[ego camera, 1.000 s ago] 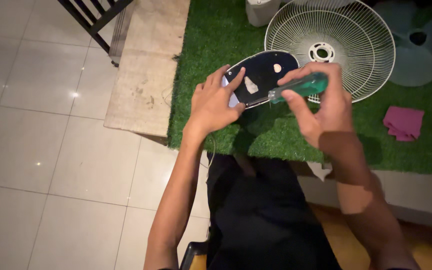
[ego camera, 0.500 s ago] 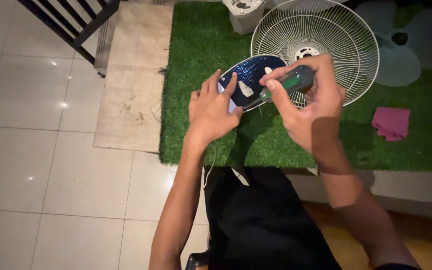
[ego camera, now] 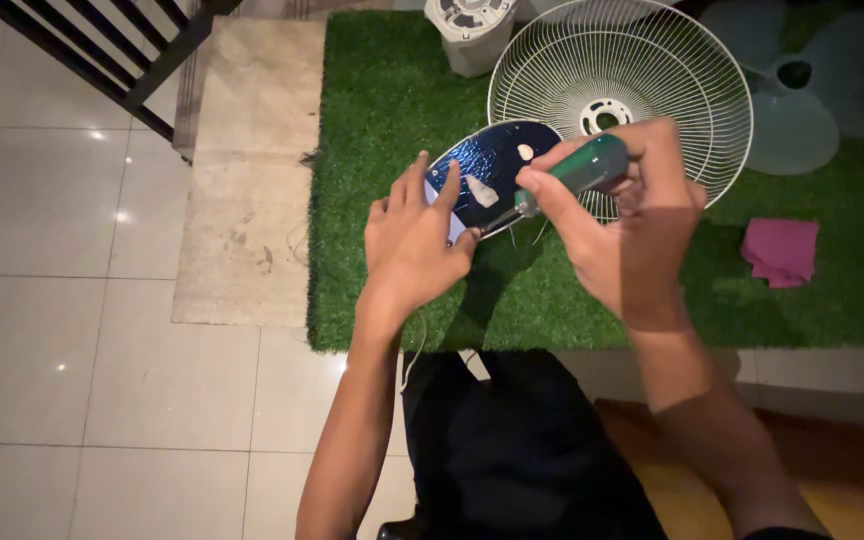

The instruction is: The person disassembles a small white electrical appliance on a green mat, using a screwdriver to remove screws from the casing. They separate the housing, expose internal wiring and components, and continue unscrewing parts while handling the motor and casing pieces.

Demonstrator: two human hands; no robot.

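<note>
The left hand [ego camera: 414, 238] holds a glossy dark blue oval plastic cover [ego camera: 492, 172] up over the green artificial-grass mat [ego camera: 382, 130], fingers spread across its near edge, the index finger laid on its face and the thumb tucked under its lower rim; its grip is thus closed on the cover; two pale patches show on the cover's shiny surface. The right hand [ego camera: 632, 225] is wrapped round the green handle of a screwdriver [ego camera: 567, 175], grip shut tight on it, the index finger stretched along the handle; the thin metal shaft runs down and left to the cover's lower edge, close by the left thumb, though whether the tip actually touches the cover is hard to tell in the dim light. Just behind the hands a round white wire fan guard [ego camera: 652, 70] lies flat on the mat; beyond it to the right rests a pale translucent fan blade [ego camera: 802, 110]; a white fan motor housing [ego camera: 472, 30] stands at the mat's far edge. A folded pink cloth [ego camera: 780, 250] lies on the mat, to the right of the right hand; a beige rug [ego camera: 247, 170] lies alongside the mat on the white tiled floor [ego camera: 52, 350].
</note>
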